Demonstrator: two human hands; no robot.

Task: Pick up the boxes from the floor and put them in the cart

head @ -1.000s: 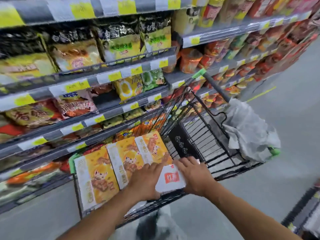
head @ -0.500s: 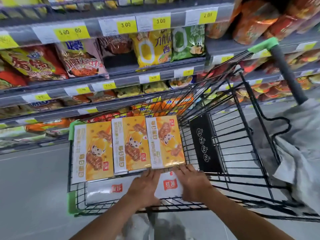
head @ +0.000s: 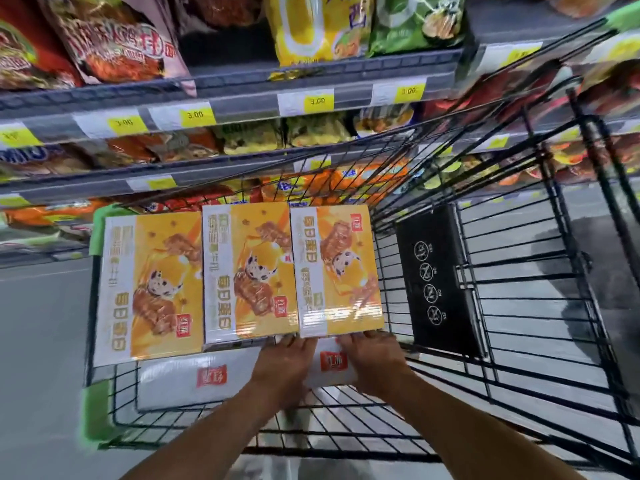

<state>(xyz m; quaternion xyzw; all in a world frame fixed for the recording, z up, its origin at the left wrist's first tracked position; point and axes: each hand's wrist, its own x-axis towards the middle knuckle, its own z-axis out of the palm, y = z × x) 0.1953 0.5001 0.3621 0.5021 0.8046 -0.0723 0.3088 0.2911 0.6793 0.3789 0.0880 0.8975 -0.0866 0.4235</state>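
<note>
Three yellow boxes lie flat, side by side, in the black wire cart (head: 90, 313): the left box (head: 152, 289), the middle box (head: 249, 271) and the right box (head: 339, 268). Both of my hands lie on the white near end of the right box, on either side of its red logo. My left hand (head: 287, 365) and my right hand (head: 372, 358) have their fingers stretched up to the box's top edge. My thumbs are hidden.
Store shelves packed with snack bags (head: 311, 29) and yellow price tags stand just behind the cart. A black warning panel (head: 433, 282) hangs inside the cart to the right of the boxes. Green bumpers (head: 93, 410) mark the cart's corners. Grey floor (head: 34, 341) lies to the left.
The right box has settled level beside the other two in the cart. My hands stayed on its near end, and the view has come closer and lower.
</note>
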